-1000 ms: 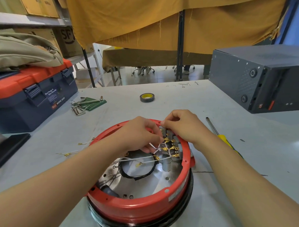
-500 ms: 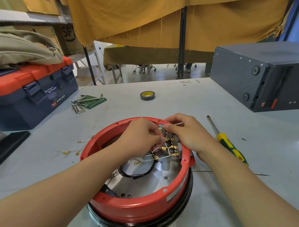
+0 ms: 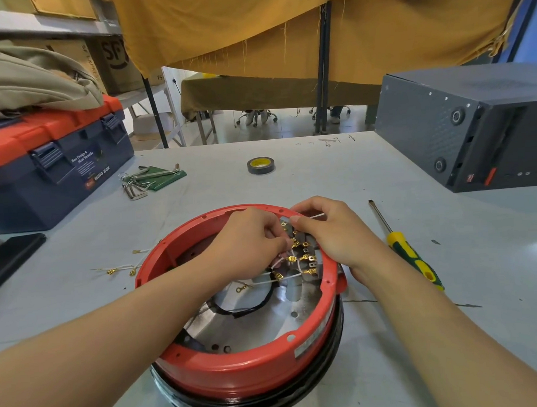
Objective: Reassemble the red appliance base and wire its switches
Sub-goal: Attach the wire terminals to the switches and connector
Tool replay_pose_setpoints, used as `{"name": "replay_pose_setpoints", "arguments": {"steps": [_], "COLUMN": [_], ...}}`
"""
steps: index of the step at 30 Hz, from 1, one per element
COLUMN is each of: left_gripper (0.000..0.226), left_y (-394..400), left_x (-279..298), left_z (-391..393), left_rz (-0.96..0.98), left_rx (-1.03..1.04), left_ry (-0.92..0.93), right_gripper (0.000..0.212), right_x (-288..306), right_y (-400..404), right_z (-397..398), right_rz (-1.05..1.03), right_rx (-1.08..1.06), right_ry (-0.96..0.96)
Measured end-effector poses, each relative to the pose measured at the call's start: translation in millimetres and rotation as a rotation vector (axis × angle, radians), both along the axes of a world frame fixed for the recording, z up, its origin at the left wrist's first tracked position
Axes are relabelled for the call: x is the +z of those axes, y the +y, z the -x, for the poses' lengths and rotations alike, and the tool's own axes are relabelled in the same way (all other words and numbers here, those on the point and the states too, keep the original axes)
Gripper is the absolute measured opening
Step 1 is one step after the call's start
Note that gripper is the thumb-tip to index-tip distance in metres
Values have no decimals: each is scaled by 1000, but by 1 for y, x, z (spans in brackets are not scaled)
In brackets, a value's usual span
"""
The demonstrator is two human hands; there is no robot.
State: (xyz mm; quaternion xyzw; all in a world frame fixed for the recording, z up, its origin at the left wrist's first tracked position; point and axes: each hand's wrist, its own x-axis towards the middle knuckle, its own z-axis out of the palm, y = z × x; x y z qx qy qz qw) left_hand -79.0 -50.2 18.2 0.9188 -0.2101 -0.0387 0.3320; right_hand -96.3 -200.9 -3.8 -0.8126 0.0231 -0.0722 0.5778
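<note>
The round red appliance base (image 3: 237,370) lies open side up on the grey table, with a shiny metal plate and a black ring inside. Grey switches (image 3: 304,248) with brass spade terminals and thin white wires sit at its far right inner wall. My left hand (image 3: 250,241) reaches in over the rim, fingers curled and pinching a white wire at the terminals. My right hand (image 3: 333,231) curls over the far right rim and pinches a white wire (image 3: 318,216) above the top switch. The fingertips of both hands nearly meet there.
A yellow-green screwdriver (image 3: 408,252) lies right of the base. Loose white wires with brass lugs (image 3: 122,268) lie to its left. Black tape roll (image 3: 261,165), hex keys (image 3: 143,181), blue-red toolbox (image 3: 44,160), a dark phone (image 3: 8,261) and a grey metal case (image 3: 473,123) stand around.
Both hands stayed at the switches with small finger shifts; the right hand now pinches a white wire end at the rim. My head moved, so the scene shifted slightly.
</note>
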Motion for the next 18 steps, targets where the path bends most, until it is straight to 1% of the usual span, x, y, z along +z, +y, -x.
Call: {"name": "replay_pose_setpoints", "arguments": {"steps": [4,8,12,15,18], "left_gripper": [12,13,13,11,9], "left_y": [-1,-1,0,3,4], "left_x": [-1,-2,-3,-2,1], "left_z": [0,1,1,1,0], "left_rz": [-19,15,39,98,179], "left_rx": [6,-9,-31,-52,-53], "left_ry": [-26,-19,-7,56,175], "right_gripper": [13,13,14,15,21], "right_x": [0,0,1,1,0], "right_y": [0,0,0,0,0], "right_z": [0,0,1,1,3], "right_rz": [9,23,102,145,198], "right_rx": [-3,-12,-50,-95,-157], "right_ry": [-9,-27,-74,-94,-111]}}
